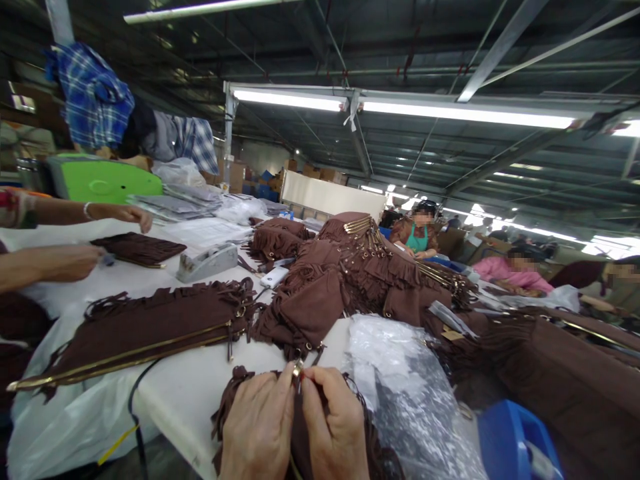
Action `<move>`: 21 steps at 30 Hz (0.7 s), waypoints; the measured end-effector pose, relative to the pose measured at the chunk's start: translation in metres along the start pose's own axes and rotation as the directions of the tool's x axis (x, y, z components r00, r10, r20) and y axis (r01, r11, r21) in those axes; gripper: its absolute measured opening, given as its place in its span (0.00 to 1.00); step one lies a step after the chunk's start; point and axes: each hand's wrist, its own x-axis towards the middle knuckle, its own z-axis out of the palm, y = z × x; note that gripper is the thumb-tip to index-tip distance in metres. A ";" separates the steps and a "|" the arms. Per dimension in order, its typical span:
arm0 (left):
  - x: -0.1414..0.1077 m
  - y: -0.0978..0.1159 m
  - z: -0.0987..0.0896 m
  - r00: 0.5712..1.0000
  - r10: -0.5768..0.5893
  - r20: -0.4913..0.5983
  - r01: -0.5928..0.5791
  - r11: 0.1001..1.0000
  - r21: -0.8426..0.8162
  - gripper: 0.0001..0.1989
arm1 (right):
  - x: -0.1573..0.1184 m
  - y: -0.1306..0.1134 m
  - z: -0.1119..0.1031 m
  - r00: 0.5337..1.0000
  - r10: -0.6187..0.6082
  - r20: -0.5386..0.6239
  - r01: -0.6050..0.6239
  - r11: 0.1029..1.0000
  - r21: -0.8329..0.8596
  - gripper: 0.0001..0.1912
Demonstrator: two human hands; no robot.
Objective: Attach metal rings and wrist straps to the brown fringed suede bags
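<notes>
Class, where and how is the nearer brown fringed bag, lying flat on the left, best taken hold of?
Probably by the near edge of the brown bag, coming from the camera wearer's side. It lies flat with its straight gold trim turned this way, while loose fringe lines the far edge and could slip.

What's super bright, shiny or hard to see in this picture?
All in the head view: the long lamp glows solid white; the plastic has patchy white glare; the gold clasp between the left hand and right hand shines, but is too small to make out well; the dark roof is dim and hard to see.
</notes>
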 end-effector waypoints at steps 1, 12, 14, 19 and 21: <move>-0.001 -0.001 0.000 0.999 0.035 0.000 -0.035 0.999 0.025 0.13 | 0.000 -0.002 0.000 1.000 0.003 -0.004 -0.003 1.000 0.003 0.09; -0.006 -0.003 0.000 0.976 0.194 0.099 -0.212 0.953 0.217 0.17 | 0.006 -0.008 -0.011 0.964 0.249 0.094 -0.249 0.968 -0.016 0.15; -0.006 -0.003 0.001 0.971 0.200 0.132 -0.227 0.944 0.240 0.16 | 0.008 -0.008 -0.010 0.964 0.259 0.065 -0.258 0.966 -0.032 0.15; -0.009 -0.005 0.005 0.953 0.259 0.160 -0.291 0.927 0.237 0.16 | 0.012 -0.004 -0.008 0.920 0.378 0.109 -0.377 0.926 -0.024 0.15; -0.011 -0.007 0.006 0.951 0.256 0.170 -0.291 0.930 0.226 0.16 | 0.013 -0.001 -0.007 0.895 0.425 0.139 -0.427 0.904 -0.016 0.15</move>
